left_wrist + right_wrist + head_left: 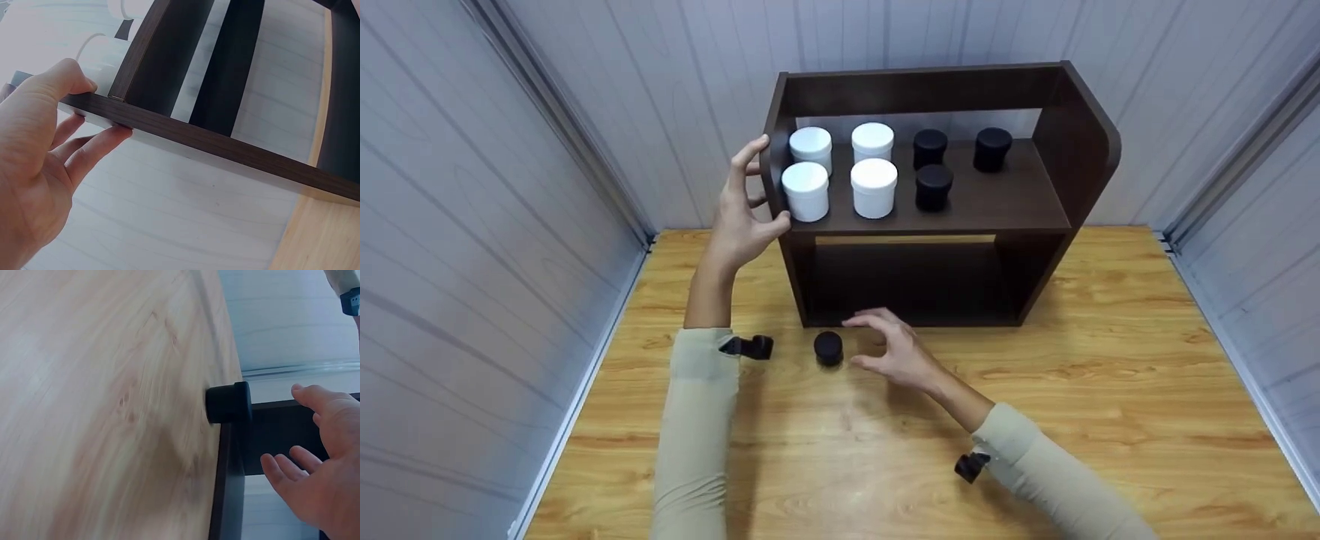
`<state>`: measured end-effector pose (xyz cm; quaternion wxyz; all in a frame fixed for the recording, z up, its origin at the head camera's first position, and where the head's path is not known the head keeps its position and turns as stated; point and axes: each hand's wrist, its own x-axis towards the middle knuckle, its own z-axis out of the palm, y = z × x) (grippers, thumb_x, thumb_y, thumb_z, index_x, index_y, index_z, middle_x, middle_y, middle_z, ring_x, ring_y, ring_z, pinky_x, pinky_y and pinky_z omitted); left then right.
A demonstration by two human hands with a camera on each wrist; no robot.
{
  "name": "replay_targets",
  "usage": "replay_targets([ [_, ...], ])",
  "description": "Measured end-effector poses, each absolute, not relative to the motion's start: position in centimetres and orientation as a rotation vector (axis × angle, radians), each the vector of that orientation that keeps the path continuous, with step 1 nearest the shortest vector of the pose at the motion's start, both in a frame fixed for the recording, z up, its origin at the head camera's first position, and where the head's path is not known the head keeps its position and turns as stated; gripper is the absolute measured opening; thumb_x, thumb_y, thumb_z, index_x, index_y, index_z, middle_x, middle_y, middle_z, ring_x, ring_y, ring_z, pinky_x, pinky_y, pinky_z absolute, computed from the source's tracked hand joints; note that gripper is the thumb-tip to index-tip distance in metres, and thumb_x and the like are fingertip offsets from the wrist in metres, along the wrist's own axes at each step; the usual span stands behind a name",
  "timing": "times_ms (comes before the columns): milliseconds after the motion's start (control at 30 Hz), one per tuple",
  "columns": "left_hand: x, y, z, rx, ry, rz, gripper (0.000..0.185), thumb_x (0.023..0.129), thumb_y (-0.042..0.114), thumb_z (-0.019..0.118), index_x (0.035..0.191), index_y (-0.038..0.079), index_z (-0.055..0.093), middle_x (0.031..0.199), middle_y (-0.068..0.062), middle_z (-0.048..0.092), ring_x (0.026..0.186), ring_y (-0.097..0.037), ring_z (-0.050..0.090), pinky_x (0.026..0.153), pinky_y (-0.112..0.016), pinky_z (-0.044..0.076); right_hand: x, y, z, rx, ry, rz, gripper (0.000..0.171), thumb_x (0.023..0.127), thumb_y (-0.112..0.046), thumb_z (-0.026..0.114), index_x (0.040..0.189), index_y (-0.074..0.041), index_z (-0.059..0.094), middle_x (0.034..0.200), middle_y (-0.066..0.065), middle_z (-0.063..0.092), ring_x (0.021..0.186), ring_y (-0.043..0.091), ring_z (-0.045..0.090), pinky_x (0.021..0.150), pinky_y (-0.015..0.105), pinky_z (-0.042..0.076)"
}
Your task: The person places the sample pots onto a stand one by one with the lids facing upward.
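A dark wooden shelf unit [997,202] stands at the back of the table. Its upper board carries several white jars [874,186] on the left and three black jars [934,186] to their right. My left hand [757,187] grips the unit's left side panel [225,146], thumb on one face and fingers on the other [101,109]. A small black jar [828,347] stands on the table in front of the unit, seen too in the right wrist view [228,402]. My right hand [855,343] hovers just right of it, fingers spread, holding nothing [281,424].
The light wooden table [1110,375] is boxed in by grey panelled walls [472,225] on the left, back and right. Below the upper board the unit has a dark lower compartment [915,285], open at the front. A small black camera sits on each wrist [750,346] [969,466].
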<state>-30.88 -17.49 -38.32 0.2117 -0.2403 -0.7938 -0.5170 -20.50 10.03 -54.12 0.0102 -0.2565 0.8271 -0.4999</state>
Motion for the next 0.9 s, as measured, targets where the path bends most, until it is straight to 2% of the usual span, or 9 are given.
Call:
replay_targets([
  [200,-30.8,-17.5,-38.2,-0.667,-2.208,-1.432,0.092,0.087,-0.005,0.076,0.169,0.013,0.038,0.170,-0.018,0.047,0.145,-0.028,0.056,0.114,-0.065,0.062,-21.4,8.5,-55.4,-0.777,2.491,-1.631,0.054,0.091,0.001,0.089,0.142,-0.005,0.073,0.151,0.025,0.064,0.143,0.045,0.062,0.112,0.067,0.062],
  [633,-30.7,-17.6,-38.3,-0.683,-2.202,-1.414,0.091,0.087,-0.004,0.076,0.169,0.011,0.038,0.176,-0.017,0.041,0.145,-0.031,0.056,0.113,-0.067,0.062,-22.8,6.5,-58.2,-0.650,2.413,-1.661,0.045,0.093,0.001,0.087,0.136,-0.003,0.076,0.147,0.023,0.066,0.137,0.044,0.070,0.116,0.054,0.064],
  [900,-30.8,-17.6,-38.3,-0.688,-2.200,-1.417,0.091,0.087,-0.004,0.076,0.169,0.010,0.038,0.176,-0.017,0.041,0.145,-0.030,0.056,0.113,-0.066,0.063,-22.7,6.0,-58.8,-0.660,2.420,-1.672,0.041,0.092,0.004,0.086,0.132,-0.001,0.077,0.142,0.026,0.070,0.132,0.045,0.072,0.113,0.048,0.066],
])
